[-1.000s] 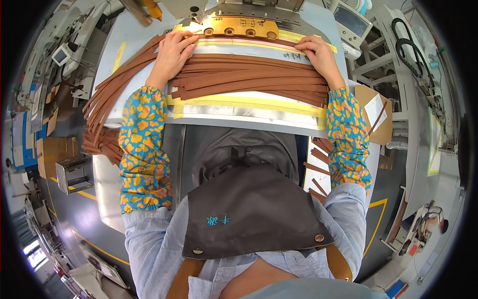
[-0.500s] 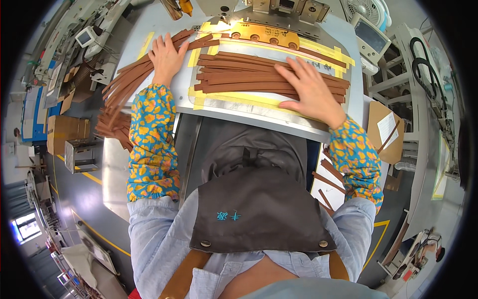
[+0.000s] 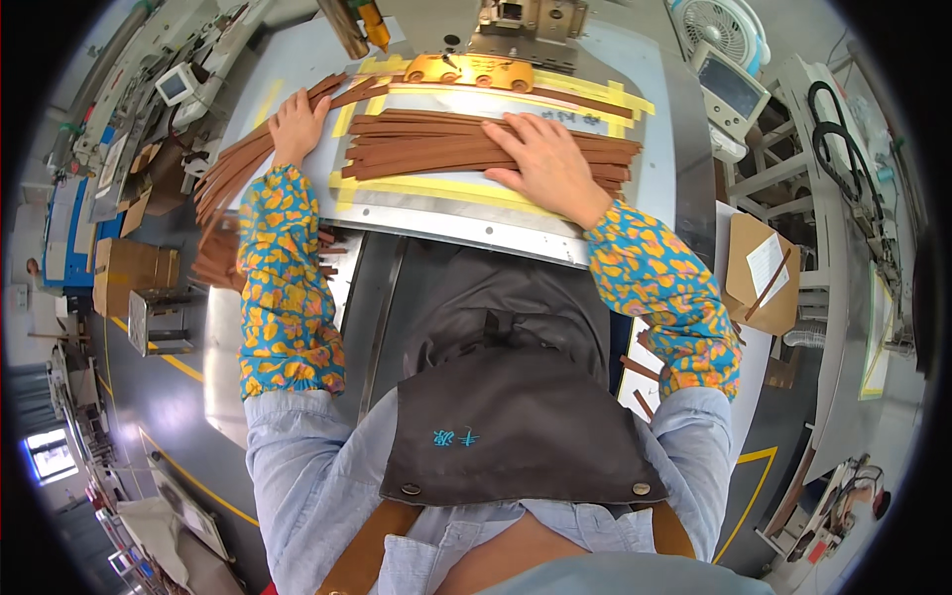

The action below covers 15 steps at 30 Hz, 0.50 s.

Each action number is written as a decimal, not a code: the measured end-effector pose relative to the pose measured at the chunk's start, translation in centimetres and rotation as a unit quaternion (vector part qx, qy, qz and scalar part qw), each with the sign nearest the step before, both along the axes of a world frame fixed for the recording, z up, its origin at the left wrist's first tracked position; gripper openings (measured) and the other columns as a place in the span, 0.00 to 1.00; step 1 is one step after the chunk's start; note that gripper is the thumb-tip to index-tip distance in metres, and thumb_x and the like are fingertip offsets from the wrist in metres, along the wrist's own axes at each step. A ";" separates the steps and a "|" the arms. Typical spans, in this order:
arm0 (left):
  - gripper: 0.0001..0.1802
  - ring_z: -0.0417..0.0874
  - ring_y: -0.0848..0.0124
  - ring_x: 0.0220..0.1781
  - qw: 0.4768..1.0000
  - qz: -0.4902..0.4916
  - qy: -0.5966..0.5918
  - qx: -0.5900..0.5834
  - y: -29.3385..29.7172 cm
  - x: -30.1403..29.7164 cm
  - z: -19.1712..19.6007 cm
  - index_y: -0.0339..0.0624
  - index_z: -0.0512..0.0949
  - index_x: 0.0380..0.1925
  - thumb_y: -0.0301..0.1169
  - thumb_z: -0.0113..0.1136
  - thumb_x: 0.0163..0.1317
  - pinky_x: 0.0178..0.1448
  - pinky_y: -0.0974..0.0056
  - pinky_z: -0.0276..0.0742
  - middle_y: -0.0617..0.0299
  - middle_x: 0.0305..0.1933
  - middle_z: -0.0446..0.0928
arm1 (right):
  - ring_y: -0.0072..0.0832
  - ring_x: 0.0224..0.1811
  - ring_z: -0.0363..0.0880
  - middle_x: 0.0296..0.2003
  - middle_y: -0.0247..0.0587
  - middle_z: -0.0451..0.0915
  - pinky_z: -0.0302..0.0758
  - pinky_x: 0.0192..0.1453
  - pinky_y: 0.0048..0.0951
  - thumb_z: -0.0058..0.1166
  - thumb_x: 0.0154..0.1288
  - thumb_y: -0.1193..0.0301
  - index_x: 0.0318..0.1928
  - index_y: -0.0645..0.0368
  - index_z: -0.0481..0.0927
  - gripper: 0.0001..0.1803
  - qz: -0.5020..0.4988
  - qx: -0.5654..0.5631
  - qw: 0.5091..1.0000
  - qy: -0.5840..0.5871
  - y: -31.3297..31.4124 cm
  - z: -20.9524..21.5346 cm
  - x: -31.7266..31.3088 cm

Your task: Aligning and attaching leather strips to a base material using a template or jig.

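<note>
Brown leather strips (image 3: 466, 149) lay under my flat, spread right hand (image 3: 540, 164), no grip closed; my left hand (image 3: 295, 124) pressed their ends. I judged they could skew toward the sewing head (image 3: 511, 25) just beyond.

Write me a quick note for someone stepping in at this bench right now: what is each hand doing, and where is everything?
Left hand: flat on the left ends of the brown strips, at the plate's left edge.
Right hand: flat, pressing the strips on the metal plate.
Strips lie side by side inside yellow tape, under the machine head.
More strips are piled left of the plate.
Done: strips laid on the plate.
Left: cannot tell whether any are sewn.
</note>
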<state>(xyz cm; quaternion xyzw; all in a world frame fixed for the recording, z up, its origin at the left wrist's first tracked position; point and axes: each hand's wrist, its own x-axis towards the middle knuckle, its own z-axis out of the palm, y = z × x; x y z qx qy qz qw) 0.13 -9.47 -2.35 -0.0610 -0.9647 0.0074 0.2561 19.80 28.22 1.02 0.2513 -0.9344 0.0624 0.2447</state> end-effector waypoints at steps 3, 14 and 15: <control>0.34 0.66 0.61 0.64 1.000 0.020 0.006 0.003 -0.7 0.1 -0.2 0.46 0.67 0.59 0.59 0.41 0.63 0.65 0.46 0.55 0.58 0.61 0.69 | 0.38 0.58 0.67 0.54 0.44 0.71 0.63 0.59 0.40 0.53 0.59 0.49 0.59 0.51 0.70 0.31 0.015 -0.027 0.999 -0.006 -0.2 0.1 0.1; 0.34 0.68 0.61 0.62 0.999 0.028 0.019 -0.009 -1.0 0.2 0.0 0.48 0.68 0.59 0.59 0.43 0.62 0.65 0.47 0.56 0.57 0.60 0.71 | 0.38 0.58 0.67 0.54 0.44 0.71 0.62 0.60 0.39 0.54 0.59 0.51 0.59 0.52 0.70 0.31 0.022 -0.051 0.998 -0.036 -0.8 0.4 0.3; 0.34 0.68 0.61 0.62 0.999 0.028 0.017 -0.010 -1.0 0.2 0.0 0.48 0.68 0.59 0.59 0.43 0.62 0.65 0.47 0.56 0.57 0.60 0.71 | 0.37 0.58 0.67 0.54 0.44 0.71 0.62 0.60 0.39 0.54 0.58 0.51 0.59 0.53 0.70 0.31 0.022 -0.055 0.998 -0.034 -0.8 0.4 0.3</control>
